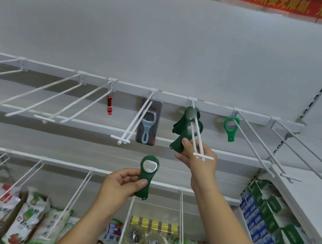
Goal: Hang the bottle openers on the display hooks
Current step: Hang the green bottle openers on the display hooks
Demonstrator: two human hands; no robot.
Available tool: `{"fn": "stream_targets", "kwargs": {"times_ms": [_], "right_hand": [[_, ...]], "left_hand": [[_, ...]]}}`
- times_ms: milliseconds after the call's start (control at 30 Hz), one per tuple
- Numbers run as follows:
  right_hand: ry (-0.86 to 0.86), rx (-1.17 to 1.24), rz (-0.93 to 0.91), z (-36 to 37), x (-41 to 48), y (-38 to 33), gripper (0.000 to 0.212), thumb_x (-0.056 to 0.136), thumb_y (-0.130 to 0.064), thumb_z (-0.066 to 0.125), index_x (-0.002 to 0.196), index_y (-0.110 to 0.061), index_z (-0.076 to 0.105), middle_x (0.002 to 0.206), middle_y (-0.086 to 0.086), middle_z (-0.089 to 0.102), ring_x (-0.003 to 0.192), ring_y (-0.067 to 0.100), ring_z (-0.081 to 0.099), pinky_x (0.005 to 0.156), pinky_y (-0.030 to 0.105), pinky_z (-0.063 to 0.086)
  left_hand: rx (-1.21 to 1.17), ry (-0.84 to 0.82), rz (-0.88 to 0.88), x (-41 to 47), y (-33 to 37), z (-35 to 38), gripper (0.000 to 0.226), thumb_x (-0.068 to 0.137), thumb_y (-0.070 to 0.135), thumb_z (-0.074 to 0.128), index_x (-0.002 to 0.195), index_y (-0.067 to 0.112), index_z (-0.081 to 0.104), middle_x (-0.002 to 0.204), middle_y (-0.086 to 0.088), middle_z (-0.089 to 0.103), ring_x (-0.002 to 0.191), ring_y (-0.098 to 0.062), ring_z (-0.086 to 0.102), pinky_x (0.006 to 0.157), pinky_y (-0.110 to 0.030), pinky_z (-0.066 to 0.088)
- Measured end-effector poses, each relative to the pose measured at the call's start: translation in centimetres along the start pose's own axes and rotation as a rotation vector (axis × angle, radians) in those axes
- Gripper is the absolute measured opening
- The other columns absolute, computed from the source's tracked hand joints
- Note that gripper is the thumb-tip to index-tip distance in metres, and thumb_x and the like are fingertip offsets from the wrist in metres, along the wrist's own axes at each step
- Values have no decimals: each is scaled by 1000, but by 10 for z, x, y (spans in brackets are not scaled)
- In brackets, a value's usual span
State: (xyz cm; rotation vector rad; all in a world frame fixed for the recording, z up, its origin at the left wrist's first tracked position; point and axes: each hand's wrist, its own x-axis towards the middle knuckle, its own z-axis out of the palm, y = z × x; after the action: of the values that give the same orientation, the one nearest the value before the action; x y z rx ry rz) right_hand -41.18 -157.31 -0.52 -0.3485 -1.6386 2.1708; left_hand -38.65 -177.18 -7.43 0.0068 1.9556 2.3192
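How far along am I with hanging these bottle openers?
Done: dark green openers hang at the back of one hook; a red opener, blue opener and light green opener hang nearby. In hand: the right hand holds a threaded opener on that hook; the left hand holds a loose opener. Left: seating both, perhaps the green pieces lower right.

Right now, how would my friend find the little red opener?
Find the upper hook rail on the grey wall. Just left of the carded blue-grey opener hangs the red opener. It is the only red one, and smaller than the green ones.
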Motion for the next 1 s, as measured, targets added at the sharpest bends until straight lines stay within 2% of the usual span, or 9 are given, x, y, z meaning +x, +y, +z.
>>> {"fn": "stream_targets", "kwargs": {"times_ms": [67,133,267,367,500,567,700,900,1000], "right_hand": [[15,-37,9,7,15,-1,5,85,-10,76,84,-10,70,71,6,68,61,18,65,70,43,64],[42,-42,29,11,29,-1,8,86,-10,76,81,-12,69,77,11,68,60,20,66,66,42,63],[59,12,75,16,45,2,9,87,-9,75,81,-8,68,92,25,66,79,35,69,60,35,64],[25,55,113,20,50,5,8,89,-10,73,91,-4,67,101,25,71,78,34,75,62,34,64],[-8,81,129,24,56,5,37,89,-12,73,117,7,60,94,20,73,75,34,76,58,31,62],[-8,60,129,24,58,5,39,89,-15,74,118,6,59,89,17,73,74,34,76,56,31,62],[0,-9,222,16,55,14,41,85,-26,78,110,5,66,94,23,74,74,33,76,55,33,62],[-150,-118,226,-13,-16,43,32,95,-28,65,110,1,69,99,16,77,88,29,76,82,40,61],[-221,-107,261,-24,-56,51,33,94,-29,63,108,-1,71,99,16,77,93,30,75,86,43,59]], "left_hand": [[-7,4,1,2,1,-3,28,77,-5,77,98,13,73,88,-5,79,84,-17,75,70,-25,60],[-7,3,-1,4,1,-5,28,77,-4,77,99,13,73,90,-7,79,87,-19,75,72,-27,61],[2,-3,-1,7,0,-7,29,77,-3,78,100,13,73,91,-5,79,87,-19,75,74,-28,60],[-4,6,-6,9,0,-9,29,77,-4,78,100,13,73,90,-6,79,86,-19,75,74,-28,61],[-9,11,-9,12,2,-10,29,77,-5,77,100,11,73,90,-9,78,85,-19,74,72,-26,60],[-7,4,-4,13,3,-10,29,77,-4,78,100,12,73,90,-8,78,85,-19,74,72,-27,60],[-14,-9,0,12,3,-6,28,77,-5,77,99,12,74,89,-7,79,84,-18,74,70,-25,60],[-15,-28,-1,5,0,6,27,77,-6,78,96,14,75,86,-5,79,81,-15,74,74,-28,60],[4,-56,5,1,-1,14,27,78,-5,77,96,14,75,87,-6,79,84,-18,74,77,-31,60]]}}
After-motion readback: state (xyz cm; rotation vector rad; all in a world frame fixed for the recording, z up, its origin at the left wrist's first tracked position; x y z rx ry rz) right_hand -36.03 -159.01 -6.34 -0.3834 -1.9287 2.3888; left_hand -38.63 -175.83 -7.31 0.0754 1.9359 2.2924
